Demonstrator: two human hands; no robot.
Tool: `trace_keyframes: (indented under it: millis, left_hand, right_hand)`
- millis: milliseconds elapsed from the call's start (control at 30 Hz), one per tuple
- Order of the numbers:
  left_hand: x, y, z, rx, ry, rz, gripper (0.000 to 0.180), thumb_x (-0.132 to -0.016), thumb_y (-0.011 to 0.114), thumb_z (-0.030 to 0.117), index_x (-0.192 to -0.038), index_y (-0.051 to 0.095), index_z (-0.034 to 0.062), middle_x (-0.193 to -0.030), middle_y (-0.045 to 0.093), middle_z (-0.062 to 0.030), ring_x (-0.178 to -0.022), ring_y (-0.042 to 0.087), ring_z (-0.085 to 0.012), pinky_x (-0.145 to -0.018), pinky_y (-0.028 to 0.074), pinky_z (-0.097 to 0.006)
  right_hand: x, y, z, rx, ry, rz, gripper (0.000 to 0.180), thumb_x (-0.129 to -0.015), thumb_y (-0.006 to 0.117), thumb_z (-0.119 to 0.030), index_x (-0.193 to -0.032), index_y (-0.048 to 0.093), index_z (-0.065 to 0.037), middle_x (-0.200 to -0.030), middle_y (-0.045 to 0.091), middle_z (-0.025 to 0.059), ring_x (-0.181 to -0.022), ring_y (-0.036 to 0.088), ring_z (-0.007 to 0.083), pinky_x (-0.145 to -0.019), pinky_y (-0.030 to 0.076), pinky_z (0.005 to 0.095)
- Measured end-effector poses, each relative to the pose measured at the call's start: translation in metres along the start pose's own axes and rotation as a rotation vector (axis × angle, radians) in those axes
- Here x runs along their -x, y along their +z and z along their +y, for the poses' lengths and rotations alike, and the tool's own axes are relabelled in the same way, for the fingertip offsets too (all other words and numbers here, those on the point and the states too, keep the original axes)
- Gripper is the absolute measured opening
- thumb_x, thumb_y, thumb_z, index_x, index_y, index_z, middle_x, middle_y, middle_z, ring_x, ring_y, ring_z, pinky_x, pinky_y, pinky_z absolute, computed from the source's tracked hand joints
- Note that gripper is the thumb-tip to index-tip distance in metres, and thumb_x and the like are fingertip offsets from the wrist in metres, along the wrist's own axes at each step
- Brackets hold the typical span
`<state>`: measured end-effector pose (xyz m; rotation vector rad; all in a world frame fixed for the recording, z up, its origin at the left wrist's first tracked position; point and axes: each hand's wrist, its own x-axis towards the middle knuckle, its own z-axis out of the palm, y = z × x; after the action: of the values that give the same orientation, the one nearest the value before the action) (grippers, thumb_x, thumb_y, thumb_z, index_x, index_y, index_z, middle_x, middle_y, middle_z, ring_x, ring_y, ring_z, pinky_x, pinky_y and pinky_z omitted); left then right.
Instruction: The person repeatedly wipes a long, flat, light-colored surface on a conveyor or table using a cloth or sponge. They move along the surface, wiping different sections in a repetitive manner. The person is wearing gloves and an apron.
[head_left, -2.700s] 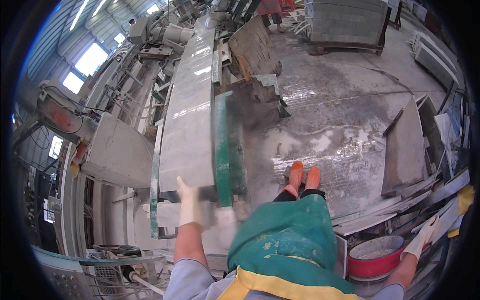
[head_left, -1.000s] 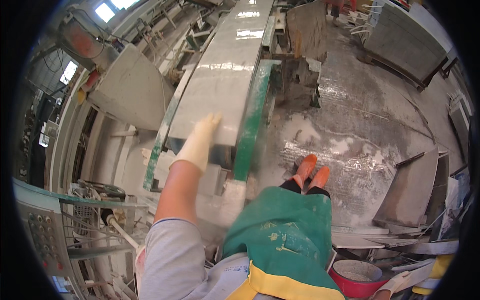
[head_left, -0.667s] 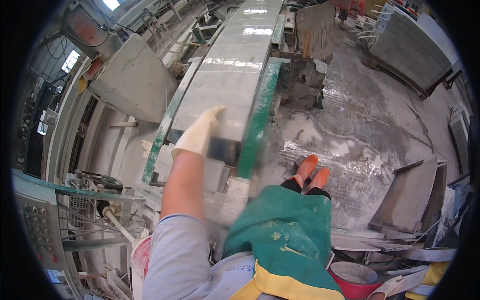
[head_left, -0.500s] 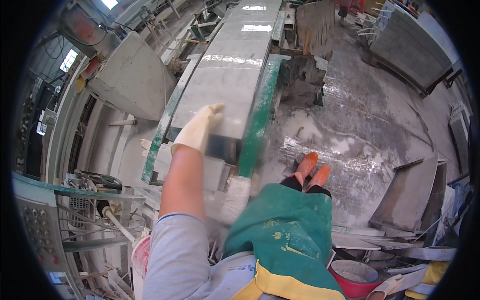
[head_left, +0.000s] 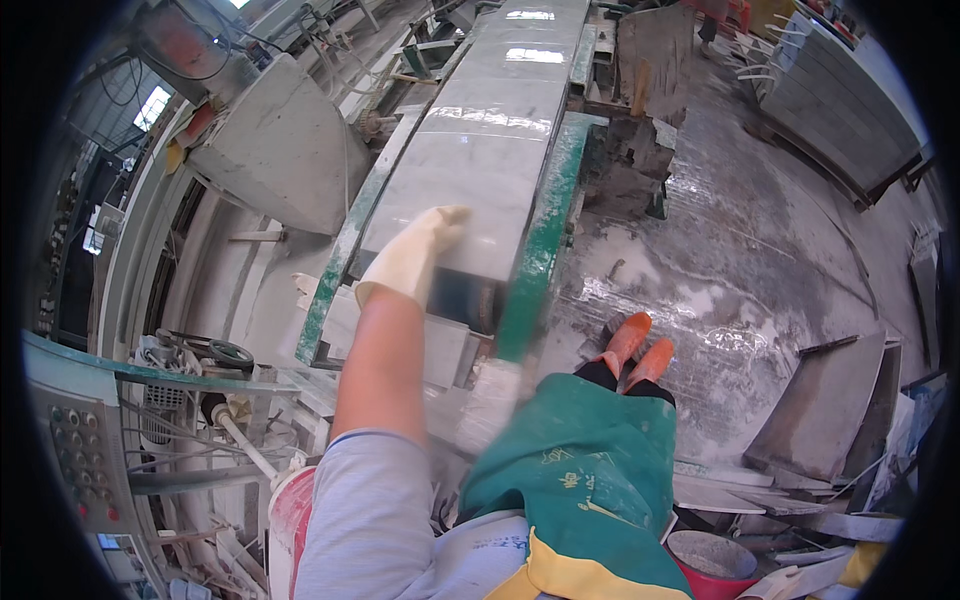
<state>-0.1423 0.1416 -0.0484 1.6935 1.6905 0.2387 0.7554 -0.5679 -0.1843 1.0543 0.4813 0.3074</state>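
My left hand (head_left: 437, 231), in a cream rubber glove, is over the near end of a pale grey-white stone slab (head_left: 460, 182). Its fingers are curled together, and whatever they may hold is hidden; I cannot tell whether they touch the stone. Glossy slabs lie end to end on a long conveyor with green side rails (head_left: 540, 250). Below the slab's near edge is a dark gap. At the lower right rim, a cream glove-like shape (head_left: 775, 584) appears to be my right hand, its fingers not readable.
A button panel (head_left: 88, 455) stands at the lower left, near a red bucket (head_left: 290, 520). A red tub (head_left: 712, 560) holds greyish contents at the lower right. Stone offcuts (head_left: 715, 494) and leaning slabs (head_left: 815, 405) are to the right. The floor looks wet.
The whole view has shifted slightly, so the scene appears a little further right. My left hand keeps nearly the same place over the slab's near end.
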Motion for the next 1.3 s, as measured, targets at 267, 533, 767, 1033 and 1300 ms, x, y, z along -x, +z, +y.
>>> trace_keyframes:
  millis: [267,533,767,1033,1300]
  left_hand:
    - [0.010,-0.007,0.027,-0.145,-0.031,-0.041,0.056,-0.082,0.051,0.008,-0.138,0.049,0.0051,-0.137,0.054,-0.0137,-0.126,0.051,-0.0228,-0.107,0.037,-0.032]
    - [-0.004,0.021,0.048,0.146,-0.605,0.261,0.068,-0.086,0.058,0.060,-0.130,0.058,0.0078,-0.134,0.057,-0.0120,-0.125,0.052,-0.0249,-0.103,0.039,-0.033]
    - [-0.013,0.019,0.030,0.189,-0.554,0.173,0.068,-0.087,0.057,0.060,-0.132,0.057,0.0084,-0.135,0.056,-0.0125,-0.126,0.051,-0.0238,-0.104,0.038,-0.034]
    - [-0.001,0.012,0.058,0.299,-0.639,0.204,0.069,-0.085,0.061,0.058,-0.132,0.057,0.0081,-0.135,0.056,-0.0139,-0.125,0.052,-0.0222,-0.105,0.038,-0.032]
    - [-0.010,0.013,0.049,0.327,-0.609,0.154,0.069,-0.085,0.060,0.060,-0.131,0.057,0.0086,-0.133,0.058,-0.0139,-0.125,0.052,-0.0219,-0.105,0.037,-0.032]
  right_hand:
    - [0.006,-0.016,0.016,-0.022,-0.013,-0.071,0.056,-0.096,0.048,-0.031,-0.142,0.042,0.000,-0.151,0.035,0.0181,-0.141,0.026,0.0388,-0.113,0.017,0.0595]
    - [0.014,-0.042,0.028,-0.319,0.109,-0.064,0.053,-0.096,0.048,-0.027,-0.140,0.042,0.002,-0.148,0.037,0.0205,-0.139,0.029,0.0384,-0.113,0.021,0.0564]
    - [0.030,-0.061,0.056,-0.801,0.324,-0.009,0.051,-0.096,0.048,-0.024,-0.139,0.042,0.004,-0.145,0.039,0.0227,-0.138,0.032,0.0380,-0.112,0.025,0.0537]
    - [0.055,-0.080,0.076,-1.240,0.505,0.120,0.049,-0.096,0.048,-0.021,-0.138,0.042,0.006,-0.142,0.042,0.0251,-0.135,0.035,0.0376,-0.112,0.029,0.0506]
    - [0.069,-0.075,0.075,-1.458,0.579,0.370,0.047,-0.097,0.048,-0.017,-0.136,0.042,0.007,-0.139,0.044,0.0276,-0.133,0.039,0.0371,-0.111,0.033,0.0475]
